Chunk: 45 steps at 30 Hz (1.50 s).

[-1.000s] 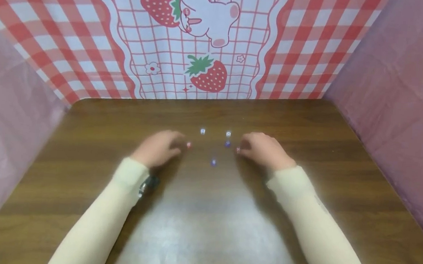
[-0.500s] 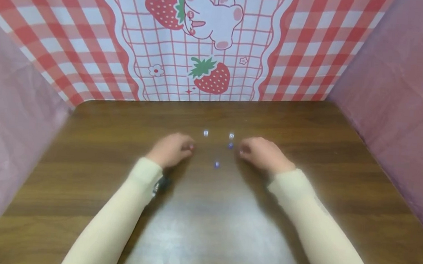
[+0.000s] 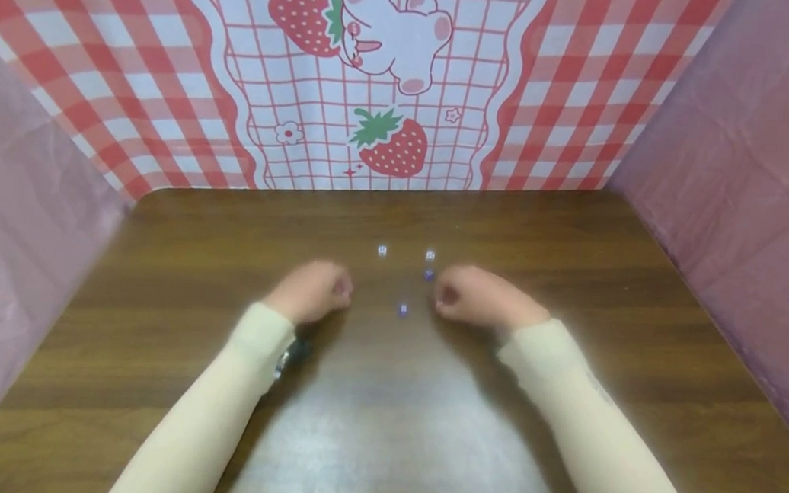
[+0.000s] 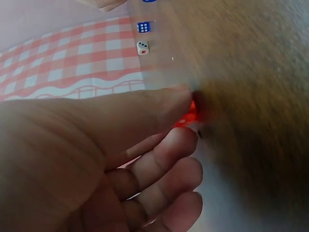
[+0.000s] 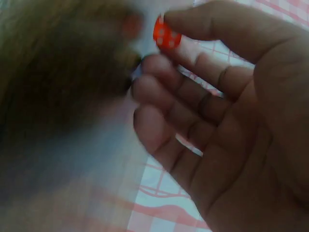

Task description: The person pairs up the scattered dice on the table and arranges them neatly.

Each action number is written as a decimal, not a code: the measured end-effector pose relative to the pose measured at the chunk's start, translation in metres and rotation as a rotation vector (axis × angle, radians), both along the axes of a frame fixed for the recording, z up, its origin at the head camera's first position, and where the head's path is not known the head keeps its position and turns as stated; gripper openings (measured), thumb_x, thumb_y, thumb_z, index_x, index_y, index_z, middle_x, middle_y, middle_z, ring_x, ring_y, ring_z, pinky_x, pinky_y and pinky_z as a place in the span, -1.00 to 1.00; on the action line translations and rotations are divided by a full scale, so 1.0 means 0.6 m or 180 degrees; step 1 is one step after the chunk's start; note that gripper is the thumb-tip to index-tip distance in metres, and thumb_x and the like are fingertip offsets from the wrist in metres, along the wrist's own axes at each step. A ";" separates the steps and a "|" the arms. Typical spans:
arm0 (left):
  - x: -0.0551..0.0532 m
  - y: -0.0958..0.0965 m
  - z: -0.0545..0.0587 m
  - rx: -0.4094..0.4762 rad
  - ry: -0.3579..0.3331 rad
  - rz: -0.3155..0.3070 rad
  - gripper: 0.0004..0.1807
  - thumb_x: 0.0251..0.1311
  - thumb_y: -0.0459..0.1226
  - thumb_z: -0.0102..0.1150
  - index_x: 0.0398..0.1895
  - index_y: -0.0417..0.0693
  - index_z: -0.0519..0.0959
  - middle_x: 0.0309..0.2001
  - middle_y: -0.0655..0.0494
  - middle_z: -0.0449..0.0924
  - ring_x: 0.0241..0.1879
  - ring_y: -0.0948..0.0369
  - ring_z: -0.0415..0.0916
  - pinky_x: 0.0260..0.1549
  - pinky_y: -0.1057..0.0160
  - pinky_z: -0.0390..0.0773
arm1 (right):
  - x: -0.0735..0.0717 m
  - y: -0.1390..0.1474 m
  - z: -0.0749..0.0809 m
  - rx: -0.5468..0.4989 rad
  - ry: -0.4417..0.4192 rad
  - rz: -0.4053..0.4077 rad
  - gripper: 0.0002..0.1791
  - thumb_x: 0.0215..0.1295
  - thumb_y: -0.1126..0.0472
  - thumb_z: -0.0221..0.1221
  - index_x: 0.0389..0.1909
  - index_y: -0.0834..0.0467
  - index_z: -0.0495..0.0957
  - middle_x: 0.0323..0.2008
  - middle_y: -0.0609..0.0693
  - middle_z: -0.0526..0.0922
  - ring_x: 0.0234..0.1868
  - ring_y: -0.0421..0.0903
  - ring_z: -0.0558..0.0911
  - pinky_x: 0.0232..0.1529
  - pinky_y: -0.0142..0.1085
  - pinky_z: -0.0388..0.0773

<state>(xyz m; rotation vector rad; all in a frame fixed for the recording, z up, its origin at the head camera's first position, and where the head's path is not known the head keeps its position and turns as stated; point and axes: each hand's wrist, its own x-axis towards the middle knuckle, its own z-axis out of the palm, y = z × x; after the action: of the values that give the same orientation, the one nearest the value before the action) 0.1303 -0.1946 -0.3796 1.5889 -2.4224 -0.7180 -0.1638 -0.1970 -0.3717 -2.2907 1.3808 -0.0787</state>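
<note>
Between thumb and forefinger, my left hand [image 3: 314, 290] pinches a red die [image 4: 187, 116], which the fingers partly cover in the left wrist view. My right hand [image 3: 480, 296] pinches another red die [image 5: 166, 35] with white pips, plain to see in the right wrist view. Both hands are low over the table, facing each other. Between them lie a blue die [image 3: 403, 309] nearer the front, a second blue die [image 3: 429, 275] by the right hand, and a white die [image 3: 430, 255] just behind that one. Another white die [image 3: 382, 251] lies farther left.
The brown wooden table [image 3: 382, 429] reflects a bright patch of light at the front. Behind it hangs a red-and-white checked cloth [image 3: 564, 83] with strawberries. Pinkish cloth walls [image 3: 749, 187] flank the table on both sides.
Both hands have closed their fingertips on the red dice and drawn slightly toward the front of the table. The blue and white dice keep their places on the table.
</note>
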 end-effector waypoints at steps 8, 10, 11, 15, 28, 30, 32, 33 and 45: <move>-0.001 0.012 0.008 0.0177 -0.0038 -0.0052 -0.86 0.11 -0.21 0.27 -0.25 0.05 0.61 -0.29 0.21 0.60 -0.28 0.23 0.53 -0.15 0.16 0.58 | 0.013 0.010 0.010 0.0141 -0.0064 0.0473 -0.85 0.12 0.11 0.30 -0.32 -0.14 0.55 -0.38 -0.29 0.56 -0.31 -0.32 0.54 -0.22 -0.39 0.54; -0.002 0.015 0.011 0.0173 -0.0065 -0.0089 -0.85 0.09 -0.20 0.28 -0.26 0.05 0.61 -0.30 0.21 0.61 -0.29 0.24 0.53 -0.16 0.17 0.58 | 0.015 0.011 0.011 0.0147 -0.0092 0.0550 -0.86 0.12 0.10 0.31 -0.32 -0.16 0.55 -0.38 -0.32 0.56 -0.30 -0.34 0.54 -0.21 -0.40 0.53; -0.003 0.016 0.012 0.0163 -0.0081 -0.0107 -0.85 0.08 -0.20 0.29 -0.26 0.05 0.62 -0.30 0.21 0.61 -0.29 0.25 0.53 -0.16 0.18 0.58 | 0.016 0.011 0.011 0.0131 -0.0110 0.0608 -0.86 0.12 0.10 0.31 -0.32 -0.16 0.56 -0.38 -0.33 0.56 -0.30 -0.35 0.54 -0.21 -0.41 0.53; -0.009 0.019 0.014 0.0084 -0.0152 -0.0170 -0.84 0.06 -0.17 0.32 -0.28 0.06 0.62 -0.31 0.21 0.62 -0.31 0.27 0.53 -0.18 0.19 0.59 | 0.023 0.012 0.007 0.0085 -0.0218 0.0818 -0.88 0.15 0.07 0.29 -0.30 -0.16 0.58 -0.36 -0.39 0.57 -0.28 -0.40 0.54 -0.18 -0.44 0.52; -0.035 0.025 0.025 -0.0206 -0.0112 -0.0397 -0.89 0.05 -0.19 0.29 -0.32 0.11 0.61 -0.36 0.30 0.60 -0.34 0.35 0.51 -0.25 0.33 0.56 | 0.050 0.021 0.005 -0.0218 -0.0502 0.1313 -0.87 0.17 0.07 0.28 -0.25 -0.10 0.61 -0.27 -0.39 0.60 -0.21 -0.44 0.54 -0.07 -0.46 0.50; -0.037 0.026 0.024 -0.0218 -0.0082 -0.0399 -0.89 0.05 -0.21 0.27 -0.32 0.10 0.61 -0.36 0.30 0.60 -0.34 0.35 0.51 -0.25 0.35 0.56 | 0.053 0.023 0.005 -0.0256 -0.0473 0.1309 -0.86 0.18 0.08 0.27 -0.23 -0.10 0.61 -0.24 -0.37 0.61 -0.19 -0.44 0.54 -0.05 -0.46 0.49; -0.039 0.026 0.022 -0.0223 -0.0073 -0.0381 -0.90 0.05 -0.22 0.27 -0.32 0.10 0.61 -0.36 0.30 0.59 -0.35 0.36 0.50 -0.26 0.35 0.55 | 0.056 0.025 0.005 -0.0291 -0.0434 0.1268 -0.86 0.18 0.09 0.27 -0.23 -0.09 0.61 -0.24 -0.36 0.61 -0.19 -0.43 0.54 -0.05 -0.46 0.49; -0.040 0.027 0.022 -0.0213 -0.0055 -0.0359 -0.89 0.05 -0.22 0.27 -0.32 0.09 0.61 -0.36 0.30 0.59 -0.35 0.35 0.50 -0.26 0.35 0.55 | 0.056 0.025 0.005 -0.0310 -0.0400 0.1231 -0.86 0.18 0.09 0.27 -0.23 -0.09 0.61 -0.25 -0.35 0.61 -0.19 -0.43 0.54 -0.06 -0.46 0.49; -0.041 0.027 0.018 -0.0256 -0.0082 -0.0362 -0.88 0.15 -0.14 0.23 -0.26 0.13 0.58 -0.36 0.34 0.56 -0.37 0.38 0.48 -0.28 0.33 0.53 | 0.035 0.008 -0.010 -0.0799 0.0105 0.0278 -0.90 0.16 0.06 0.28 -0.32 -0.12 0.55 -0.29 -0.22 0.59 -0.24 -0.25 0.55 -0.10 -0.26 0.55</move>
<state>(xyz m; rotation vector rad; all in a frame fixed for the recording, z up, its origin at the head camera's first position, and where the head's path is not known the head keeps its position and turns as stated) 0.1056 -0.1782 -0.3691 1.4494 -2.5429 -0.6130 -0.1429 -0.1920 -0.3780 -2.5656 1.3505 -0.1973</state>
